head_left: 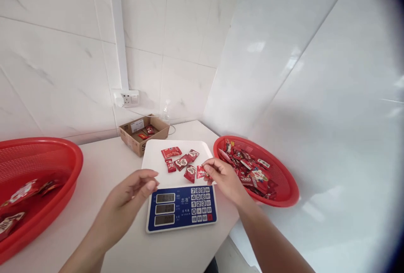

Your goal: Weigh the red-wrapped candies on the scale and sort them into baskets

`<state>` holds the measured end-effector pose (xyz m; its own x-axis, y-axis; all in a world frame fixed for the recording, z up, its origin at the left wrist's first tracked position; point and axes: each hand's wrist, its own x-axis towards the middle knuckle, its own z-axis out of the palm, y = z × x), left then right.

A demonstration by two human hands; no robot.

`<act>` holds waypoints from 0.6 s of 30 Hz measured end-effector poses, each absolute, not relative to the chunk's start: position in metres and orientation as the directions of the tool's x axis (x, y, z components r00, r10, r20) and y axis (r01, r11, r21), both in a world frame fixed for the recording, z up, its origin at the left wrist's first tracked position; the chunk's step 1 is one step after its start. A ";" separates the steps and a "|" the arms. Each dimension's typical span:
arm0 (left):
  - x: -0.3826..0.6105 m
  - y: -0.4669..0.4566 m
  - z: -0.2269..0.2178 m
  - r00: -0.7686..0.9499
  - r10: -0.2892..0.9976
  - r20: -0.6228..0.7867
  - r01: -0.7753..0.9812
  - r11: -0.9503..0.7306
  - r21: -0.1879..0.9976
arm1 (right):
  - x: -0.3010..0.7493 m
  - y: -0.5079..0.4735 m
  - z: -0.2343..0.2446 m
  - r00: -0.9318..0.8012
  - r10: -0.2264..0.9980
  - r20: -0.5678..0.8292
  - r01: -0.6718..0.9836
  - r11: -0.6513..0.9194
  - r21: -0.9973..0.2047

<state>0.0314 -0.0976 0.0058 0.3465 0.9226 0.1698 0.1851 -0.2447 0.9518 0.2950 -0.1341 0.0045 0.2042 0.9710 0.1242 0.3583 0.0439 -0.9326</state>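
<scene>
A blue-and-white digital scale (182, 210) stands on the table, several small red packets (183, 162) lying on its white pan (154, 151). My right hand (222, 176) pinches one small red-and-white packet (200, 172) over the pan's right side. At the scale's left front is my left hand (129, 197), its thumb and forefinger apart and its other fingers curled, with nothing visible between them. Beyond my right hand, a red plastic basket (288, 180) holds a heap of similar red packets (252, 168).
Another red basket (71, 172) with some packets stands at the left. Behind the scale sit a cardboard box (131, 140) with a few packets inside and a clear plastic bottle (166, 111). A wall socket (126, 98) has a cable running from it. Walls bound the table behind and right.
</scene>
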 end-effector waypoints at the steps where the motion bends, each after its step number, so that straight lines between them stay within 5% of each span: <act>1: 0.035 -0.099 0.005 0.400 0.905 0.143 0.214 -0.244 0.946 | 0.282 -0.136 0.002 0.183 0.975 0.123 0.321 0.059 -0.945; 8: 0.046 -0.101 0.002 0.562 0.822 0.086 0.309 -0.305 0.901 | 0.223 -0.147 -0.007 0.052 0.993 0.107 0.159 0.098 -0.982; 18: 0.046 -0.099 -0.001 0.488 0.868 0.092 0.321 -0.276 0.906 | 0.218 -0.148 -0.004 0.057 0.998 0.008 0.104 0.002 -0.995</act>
